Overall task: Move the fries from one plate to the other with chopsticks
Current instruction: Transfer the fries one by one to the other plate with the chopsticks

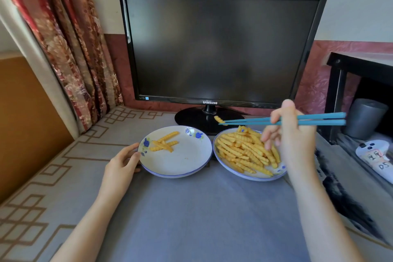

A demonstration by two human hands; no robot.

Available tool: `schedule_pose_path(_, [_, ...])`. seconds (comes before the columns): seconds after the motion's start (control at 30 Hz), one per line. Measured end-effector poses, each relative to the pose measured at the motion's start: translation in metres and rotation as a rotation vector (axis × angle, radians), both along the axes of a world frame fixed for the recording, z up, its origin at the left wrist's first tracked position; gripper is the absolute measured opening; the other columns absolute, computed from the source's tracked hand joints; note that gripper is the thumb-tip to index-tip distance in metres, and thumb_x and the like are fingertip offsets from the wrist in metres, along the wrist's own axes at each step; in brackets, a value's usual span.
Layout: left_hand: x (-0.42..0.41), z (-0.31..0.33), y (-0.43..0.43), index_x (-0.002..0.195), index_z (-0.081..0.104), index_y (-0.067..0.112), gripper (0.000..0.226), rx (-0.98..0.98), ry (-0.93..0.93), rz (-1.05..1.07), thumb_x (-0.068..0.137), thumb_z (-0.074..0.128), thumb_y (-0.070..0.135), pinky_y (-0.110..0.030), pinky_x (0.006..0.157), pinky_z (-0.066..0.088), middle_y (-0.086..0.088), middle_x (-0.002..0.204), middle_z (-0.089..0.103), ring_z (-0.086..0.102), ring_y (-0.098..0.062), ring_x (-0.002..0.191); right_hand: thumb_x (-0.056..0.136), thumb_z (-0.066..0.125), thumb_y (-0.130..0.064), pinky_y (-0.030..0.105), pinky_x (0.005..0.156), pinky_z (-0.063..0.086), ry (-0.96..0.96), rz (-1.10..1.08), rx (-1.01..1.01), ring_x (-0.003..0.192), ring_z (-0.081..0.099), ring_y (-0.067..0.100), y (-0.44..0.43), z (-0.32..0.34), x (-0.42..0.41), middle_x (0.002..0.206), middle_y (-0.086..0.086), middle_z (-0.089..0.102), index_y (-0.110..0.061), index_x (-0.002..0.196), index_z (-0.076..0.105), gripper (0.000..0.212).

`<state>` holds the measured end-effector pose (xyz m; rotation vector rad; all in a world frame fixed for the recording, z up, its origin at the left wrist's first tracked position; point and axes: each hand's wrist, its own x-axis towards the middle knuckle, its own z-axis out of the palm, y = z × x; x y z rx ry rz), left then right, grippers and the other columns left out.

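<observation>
A single crinkle-cut fry (219,120) hangs pinched between the tips of the blue chopsticks (297,119), in the air above the gap behind the two plates and in front of the monitor base (191,118); we judge it to be in transit toward the left plate (191,161), which holds only a few fries (164,143), while the right plate (251,175) carries the main heap (244,150). The right hand (295,134) has its fingers closed around the chopsticks, gripping them near mid-length; the left hand (123,161) rests with loosely curled fingers against the rim of the left plate, steadying it without grasping anything. The fry appears held near one end only, so we expect that a slight easing of pressure, or a twist of the sticks, could let it pivot and drop onto the grey surface (202,208) or the monitor base short of the plate. The two plates touch at their rims; a push from the left hand could nudge the full one. The lowered fingers of the right hand (268,140) hover just over the heap and could brush fries off its edge.
</observation>
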<state>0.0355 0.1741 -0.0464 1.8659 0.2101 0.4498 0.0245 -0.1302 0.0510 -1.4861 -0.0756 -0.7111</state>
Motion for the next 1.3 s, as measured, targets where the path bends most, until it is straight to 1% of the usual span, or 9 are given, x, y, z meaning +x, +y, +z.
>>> schedule_pose_path(0.17, [-0.001, 0.001, 0.0, 0.123, 0.061, 0.017, 0.03, 0.002, 0.003, -0.005, 0.097, 0.048, 0.014, 0.0, 0.053, 0.044, 0.001, 0.092, 0.067, 0.063, -0.013, 0.075, 0.101, 0.036, -0.031, 0.016, 0.032, 0.027, -0.014, -0.158, 0.064, 0.026, 0.043, 0.018, -0.033, 0.0, 0.003, 0.036, 0.009, 0.049, -0.01, 0.065, 0.047, 0.042])
schedule_pose_path(0.33, [-0.002, 0.002, -0.002, 0.122, 0.061, 0.016, 0.029, -0.005, 0.0, 0.001, 0.097, 0.047, 0.013, 0.001, 0.053, 0.043, -0.003, 0.093, 0.066, 0.062, -0.011, 0.074, 0.098, 0.037, -0.033, 0.03, 0.037, 0.034, 0.049, -0.217, 0.002, 0.029, 0.044, 0.021, -0.044, -0.006, 0.009, 0.038, 0.004, 0.052, -0.012, 0.064, 0.048, 0.042])
schedule_pose_path(0.5, [-0.002, 0.003, -0.002, 0.123, 0.06, 0.016, 0.029, -0.009, 0.005, 0.004, 0.097, 0.047, 0.013, 0.001, 0.053, 0.043, -0.004, 0.094, 0.067, 0.062, -0.013, 0.074, 0.097, 0.038, -0.032, 0.022, 0.034, 0.031, 0.111, -0.193, -0.035, 0.026, 0.039, 0.022, -0.048, -0.008, 0.011, 0.037, 0.01, 0.052, -0.009, 0.065, 0.05, 0.041])
schedule_pose_path(0.63, [-0.003, 0.003, -0.003, 0.122, 0.061, 0.017, 0.029, -0.003, 0.006, 0.007, 0.096, 0.048, 0.014, 0.001, 0.052, 0.042, -0.003, 0.094, 0.067, 0.063, -0.013, 0.073, 0.097, 0.038, -0.032, 0.02, 0.035, 0.031, 0.065, -0.178, -0.019, 0.028, 0.039, 0.024, -0.043, -0.005, 0.007, 0.041, 0.013, 0.053, -0.009, 0.067, 0.05, 0.04])
schedule_pose_path(0.73, [-0.003, 0.004, -0.003, 0.121, 0.061, 0.016, 0.028, -0.003, 0.008, 0.015, 0.096, 0.049, 0.014, 0.001, 0.052, 0.041, -0.002, 0.092, 0.067, 0.062, -0.012, 0.073, 0.099, 0.038, -0.028, 0.017, 0.034, 0.029, 0.005, -0.119, 0.009, 0.029, 0.04, 0.021, -0.032, 0.0, 0.003, 0.049, 0.025, 0.048, -0.006, 0.069, 0.049, 0.039])
schedule_pose_path(0.9, [-0.004, 0.005, -0.004, 0.12, 0.062, 0.018, 0.027, -0.001, 0.01, 0.02, 0.096, 0.048, 0.014, 0.003, 0.052, 0.04, 0.001, 0.086, 0.065, 0.062, -0.011, 0.071, 0.1, 0.038, -0.026, 0.017, 0.035, 0.027, 0.013, 0.043, -0.008, 0.029, 0.036, 0.024, -0.005, -0.003, 0.004, 0.044, 0.017, 0.051, -0.009, 0.067, 0.05, 0.039])
schedule_pose_path(1.1, [-0.004, 0.005, -0.003, 0.121, 0.062, 0.017, 0.028, 0.008, 0.009, 0.025, 0.096, 0.048, 0.015, 0.002, 0.052, 0.04, -0.004, 0.092, 0.066, 0.062, -0.011, 0.071, 0.102, 0.036, -0.024, 0.016, 0.035, 0.03, 0.077, 0.27, -0.115, 0.029, 0.04, 0.02, 0.035, -0.02, 0.002, 0.048, 0.02, 0.052, -0.005, 0.07, 0.049, 0.04])
schedule_pose_path(1.23, [-0.003, 0.004, -0.002, 0.121, 0.062, 0.016, 0.029, -0.002, 0.013, 0.019, 0.096, 0.048, 0.014, 0.002, 0.052, 0.041, -0.004, 0.092, 0.067, 0.062, -0.012, 0.072, 0.102, 0.035, -0.02, 0.015, 0.034, 0.031, 0.075, 0.433, -0.132, 0.031, 0.045, 0.012, 0.057, -0.031, 0.004, 0.055, 0.025, 0.05, -0.001, 0.075, 0.049, 0.036])
schedule_pose_path(1.3, [-0.002, 0.004, -0.003, 0.122, 0.062, 0.016, 0.029, -0.003, 0.011, 0.019, 0.096, 0.048, 0.014, 0.002, 0.052, 0.041, -0.004, 0.092, 0.067, 0.062, -0.013, 0.072, 0.102, 0.037, -0.024, 0.018, 0.034, 0.031, 0.083, 0.474, -0.13, 0.031, 0.044, 0.014, 0.064, -0.038, 0.008, 0.054, 0.024, 0.051, -0.001, 0.075, 0.05, 0.037])
